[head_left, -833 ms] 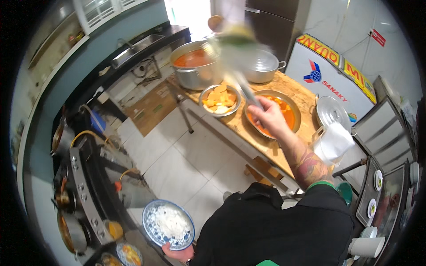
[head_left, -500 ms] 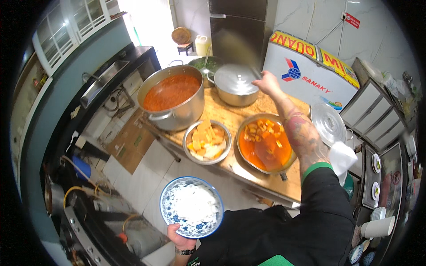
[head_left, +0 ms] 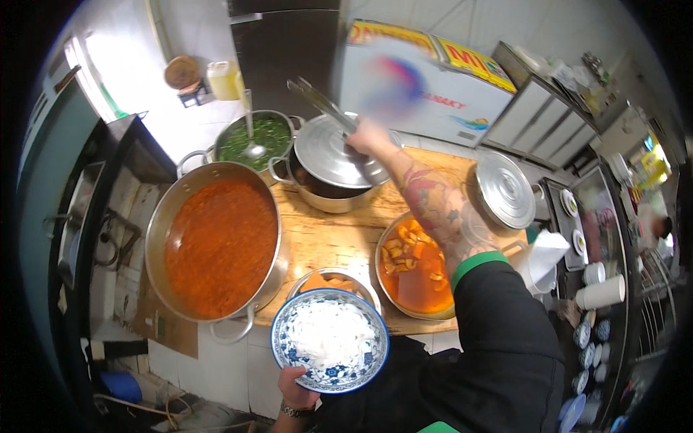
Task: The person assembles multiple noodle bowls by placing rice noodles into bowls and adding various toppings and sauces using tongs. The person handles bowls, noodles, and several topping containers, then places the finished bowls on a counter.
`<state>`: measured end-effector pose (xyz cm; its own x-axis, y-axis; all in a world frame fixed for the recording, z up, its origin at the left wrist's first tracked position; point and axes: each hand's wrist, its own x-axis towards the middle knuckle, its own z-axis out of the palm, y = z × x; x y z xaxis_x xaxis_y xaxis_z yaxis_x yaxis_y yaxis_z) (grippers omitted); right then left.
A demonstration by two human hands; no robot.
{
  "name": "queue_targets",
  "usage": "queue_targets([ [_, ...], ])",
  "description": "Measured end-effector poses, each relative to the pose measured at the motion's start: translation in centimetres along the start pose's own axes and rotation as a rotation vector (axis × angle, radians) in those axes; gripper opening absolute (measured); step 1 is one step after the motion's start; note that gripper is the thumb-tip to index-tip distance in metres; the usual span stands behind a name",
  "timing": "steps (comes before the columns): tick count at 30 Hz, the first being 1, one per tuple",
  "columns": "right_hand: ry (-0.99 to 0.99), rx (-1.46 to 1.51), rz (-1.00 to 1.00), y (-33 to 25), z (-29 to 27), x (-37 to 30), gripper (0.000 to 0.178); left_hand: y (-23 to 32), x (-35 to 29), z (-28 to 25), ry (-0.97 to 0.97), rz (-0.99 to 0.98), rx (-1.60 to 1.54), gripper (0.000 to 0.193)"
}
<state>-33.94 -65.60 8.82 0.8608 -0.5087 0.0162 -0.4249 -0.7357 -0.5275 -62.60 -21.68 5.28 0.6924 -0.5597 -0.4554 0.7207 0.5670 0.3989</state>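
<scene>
My left hand (head_left: 298, 387) grips the rim of a blue-and-white patterned bowl (head_left: 285, 346) with white noodles (head_left: 328, 339) in it. My right hand (head_left: 368, 138) is closed around metal tongs (head_left: 317, 97), which point up and left. That hand is also at the top of a grey metal lid (head_left: 332, 159), tilted over a pot (head_left: 328, 202). The pot's dark inside shows along the near left edge; its contents cannot be made out. Below my right forearm sits a pan of orange broth (head_left: 415, 281) with chunks in it.
A big pot of red sauce (head_left: 220, 249) stands left on the wooden table (head_left: 317, 245). Behind it is a pot of chopped greens (head_left: 253, 144) with a ladle (head_left: 251, 130). A steel bowl of orange slices (head_left: 368, 285) is partly behind my bowl. Another lid (head_left: 505, 189) lies right.
The lid has been lifted and shifted, opening a gap on the pot. The view has turned right and closer to the table. My left hand still holds the noodle bowl.
</scene>
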Motion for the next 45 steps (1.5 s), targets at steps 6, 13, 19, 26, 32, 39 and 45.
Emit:
queue_targets([
  [6,0.274,0.063,-0.109,9.3,-11.7,-0.7,0.056,-1.0,3.0,-0.8,0.081,-0.028,0.157,0.074],
  [13,0.402,-0.021,0.203,15.7,-13.0,0.9,0.052,-3.0,4.7,4.2,0.062,0.005,0.031,0.066],
  [19,0.426,0.109,0.41,19.3,-5.8,4.3,0.042,-4.1,4.7,7.4,0.119,0.07,0.058,0.072],
  [26,0.286,0.33,0.519,23.5,-3.4,5.2,0.041,-4.4,5.8,8.0,0.141,0.089,0.082,0.072],
  [32,0.271,0.103,0.543,24.3,-1.3,2.3,0.037,-4.0,6.6,8.1,0.157,0.086,0.116,0.071],
  [39,0.222,0.015,0.443,24.4,1.5,-1.9,0.053,-2.5,10.8,7.5,0.017,0.071,0.103,0.065],
  [45,0.307,-0.056,0.225,18.4,-4.8,-4.4,0.047,-2.4,13.0,7.7,-0.061,0.116,0.046,0.069],
])
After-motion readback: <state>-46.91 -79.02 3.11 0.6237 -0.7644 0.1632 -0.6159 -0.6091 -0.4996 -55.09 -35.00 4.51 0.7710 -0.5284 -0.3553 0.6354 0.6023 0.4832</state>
